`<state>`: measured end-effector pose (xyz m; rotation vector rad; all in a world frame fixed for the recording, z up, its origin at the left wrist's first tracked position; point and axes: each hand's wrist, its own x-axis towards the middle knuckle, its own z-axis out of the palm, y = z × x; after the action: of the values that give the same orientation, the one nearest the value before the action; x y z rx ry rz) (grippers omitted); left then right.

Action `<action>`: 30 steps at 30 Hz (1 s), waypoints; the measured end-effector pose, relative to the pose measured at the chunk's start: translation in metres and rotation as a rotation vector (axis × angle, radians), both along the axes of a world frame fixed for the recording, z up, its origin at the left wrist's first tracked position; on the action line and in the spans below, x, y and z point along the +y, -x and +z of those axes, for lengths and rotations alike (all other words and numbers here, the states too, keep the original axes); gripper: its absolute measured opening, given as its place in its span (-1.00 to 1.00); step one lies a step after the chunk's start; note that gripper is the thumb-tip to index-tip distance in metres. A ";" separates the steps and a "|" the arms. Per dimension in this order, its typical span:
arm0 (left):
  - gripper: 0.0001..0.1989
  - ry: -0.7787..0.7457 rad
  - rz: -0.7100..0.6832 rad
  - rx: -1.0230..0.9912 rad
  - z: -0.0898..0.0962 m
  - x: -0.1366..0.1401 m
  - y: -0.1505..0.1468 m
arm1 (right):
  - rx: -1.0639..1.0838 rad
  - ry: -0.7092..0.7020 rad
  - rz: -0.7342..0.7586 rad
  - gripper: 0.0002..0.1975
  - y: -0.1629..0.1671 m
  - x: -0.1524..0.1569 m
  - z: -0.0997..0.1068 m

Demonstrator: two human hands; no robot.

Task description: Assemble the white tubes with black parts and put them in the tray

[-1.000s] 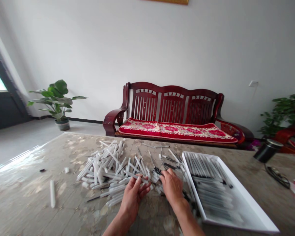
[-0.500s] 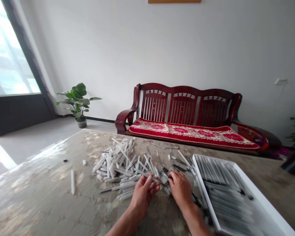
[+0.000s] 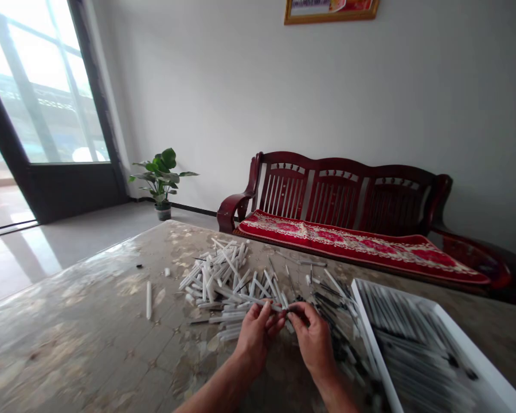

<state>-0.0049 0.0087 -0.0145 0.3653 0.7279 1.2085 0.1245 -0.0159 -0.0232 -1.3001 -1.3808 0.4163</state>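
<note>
While hands [image 3: 254, 334] pinch tube [image 3: 276, 308], pile [image 3: 223, 272] nr, box [image 3: 481, 357] on R.

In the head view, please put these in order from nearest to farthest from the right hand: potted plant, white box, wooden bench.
1. White box: on the table, to the right of the right hand.
2. Wooden bench: beyond the table.
3. Potted plant: on the floor, far left.

I saw the bench [image 3: 339, 182] in dark red; its seat cover [image 3: 356, 244] was red with cream-and-pink flowers. In front of the bench, the table [image 3: 90, 344] was grey-brown with pale blotches, the loose tubes [image 3: 219, 275] whitish, the box [image 3: 481, 358] white.
</note>
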 end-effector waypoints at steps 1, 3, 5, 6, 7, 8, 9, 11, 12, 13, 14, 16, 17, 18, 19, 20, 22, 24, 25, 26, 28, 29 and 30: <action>-0.85 0.001 -0.003 -0.006 0.000 0.000 0.000 | 0.017 0.018 0.007 -0.85 0.001 0.000 0.000; -0.85 -0.008 -0.015 -0.009 0.001 -0.002 -0.001 | 0.018 0.028 0.001 -0.86 0.001 -0.001 -0.001; -0.84 -0.025 -0.031 -0.006 0.002 -0.003 -0.002 | -0.022 0.015 -0.030 -0.87 0.001 -0.001 -0.002; -0.83 -0.031 -0.037 -0.002 0.002 -0.004 -0.003 | -0.050 0.006 -0.047 -0.88 0.000 -0.001 -0.002; -0.82 -0.035 -0.040 0.003 0.002 -0.004 -0.003 | -0.079 -0.005 -0.062 -0.88 0.000 -0.002 -0.003; -0.81 -0.037 -0.040 0.007 0.002 -0.004 -0.003 | -0.103 -0.014 -0.074 -0.88 -0.001 -0.002 -0.003; -0.80 -0.039 -0.038 0.011 0.002 -0.004 -0.003 | -0.122 -0.022 -0.083 -0.88 -0.001 -0.002 -0.004; -0.77 -0.046 -0.033 0.022 0.001 -0.005 -0.003 | -0.142 -0.032 -0.091 -0.87 -0.002 -0.003 -0.005; -0.75 -0.054 -0.032 0.028 0.001 -0.005 -0.003 | -0.144 -0.034 -0.092 -0.87 -0.002 -0.003 -0.005; -0.73 -0.064 -0.030 0.034 0.001 -0.005 -0.003 | -0.144 -0.035 -0.092 -0.87 -0.002 -0.003 -0.006; -0.71 -0.074 -0.028 0.040 0.000 -0.005 -0.002 | -0.143 -0.034 -0.089 -0.87 -0.002 -0.003 -0.006; -0.67 -0.090 -0.023 0.050 0.000 -0.005 -0.002 | -0.139 -0.033 -0.087 -0.87 -0.001 -0.003 -0.006; -0.65 -0.093 -0.020 0.054 0.000 -0.005 -0.002 | -0.141 -0.032 -0.088 -0.86 -0.001 -0.003 -0.006; -0.63 -0.092 -0.017 0.058 0.000 -0.005 -0.003 | -0.148 -0.034 -0.090 -0.86 -0.001 -0.003 -0.006; -0.61 -0.091 -0.018 0.062 0.000 -0.005 -0.003 | -0.159 -0.037 -0.094 -0.86 -0.001 -0.003 -0.006; -0.59 -0.091 -0.023 0.067 0.000 -0.005 -0.003 | -0.175 -0.042 -0.099 -0.86 -0.002 -0.003 -0.006; -0.56 -0.103 -0.035 0.076 -0.001 -0.006 -0.004 | -0.216 -0.059 -0.108 -0.86 -0.003 -0.004 -0.007; -0.53 -0.124 -0.040 0.088 -0.003 -0.007 -0.004 | -0.267 -0.091 -0.102 -0.86 -0.005 -0.004 -0.007; -0.52 -0.135 -0.040 0.094 -0.003 -0.007 -0.004 | -0.297 -0.113 -0.093 -0.85 -0.005 -0.005 -0.007; -0.52 -0.146 -0.040 0.102 -0.003 -0.007 -0.004 | -0.328 -0.138 -0.081 -0.85 -0.006 -0.005 -0.006; -0.53 -0.168 -0.040 0.127 -0.003 -0.007 -0.003 | -0.394 -0.179 -0.054 -0.82 -0.006 -0.007 -0.004; -0.54 -0.181 -0.040 0.141 -0.003 -0.008 -0.002 | -0.423 -0.191 -0.038 -0.80 -0.006 -0.007 -0.003; -0.55 -0.195 -0.040 0.154 -0.002 -0.008 -0.002 | -0.444 -0.194 -0.021 -0.78 -0.006 -0.008 -0.002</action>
<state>-0.0028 0.0008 -0.0169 0.6371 0.7331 1.2256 0.1302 -0.0241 -0.0255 -1.2898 -1.7244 -0.0295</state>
